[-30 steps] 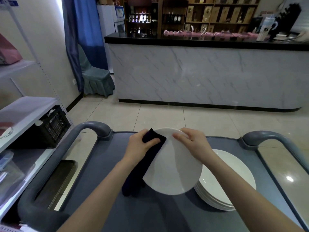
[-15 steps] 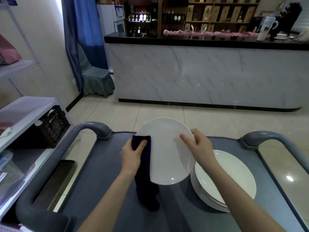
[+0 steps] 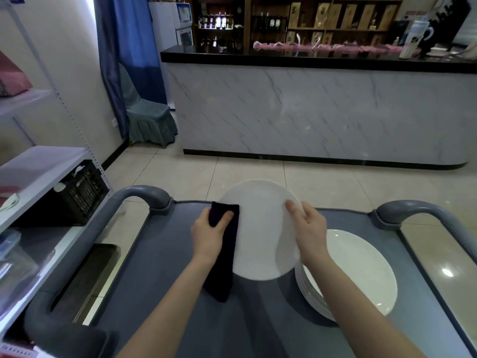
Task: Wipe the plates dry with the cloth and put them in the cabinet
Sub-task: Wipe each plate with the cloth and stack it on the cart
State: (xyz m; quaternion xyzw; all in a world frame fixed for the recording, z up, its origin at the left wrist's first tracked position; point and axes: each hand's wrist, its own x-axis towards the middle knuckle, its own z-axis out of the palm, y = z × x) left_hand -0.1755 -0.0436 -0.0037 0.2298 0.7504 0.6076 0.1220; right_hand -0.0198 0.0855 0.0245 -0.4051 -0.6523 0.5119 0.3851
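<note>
Currently: one white plate is up off the cart, held between both hands and tilted so its face points at the camera. It sits above the far-middle part of the grey cart top; in view its lower right edge overlaps the plate stack.

Dark cloth is draped over the plate's left rim and hangs down past its lower edge, with the loose end just above or on the cart top, can't tell which.

Left hand: curled round the cloth, thumb on top pinning it to the rim. Fingers behind aren't visible.

Right hand: clamped on the plate's right rim, thumb on the face, other fingers wrapped round the edge.

Stack of white plates lies flat on the right side of the cart, just beside the right forearm.

Cart has curved grey handles, left and right.

Left of the cart: white metal shelving with a black crate under the middle shelf. Across the tiled floor: marble-fronted bar counter with a black top, covered chair and blue curtain at its left end.
</note>
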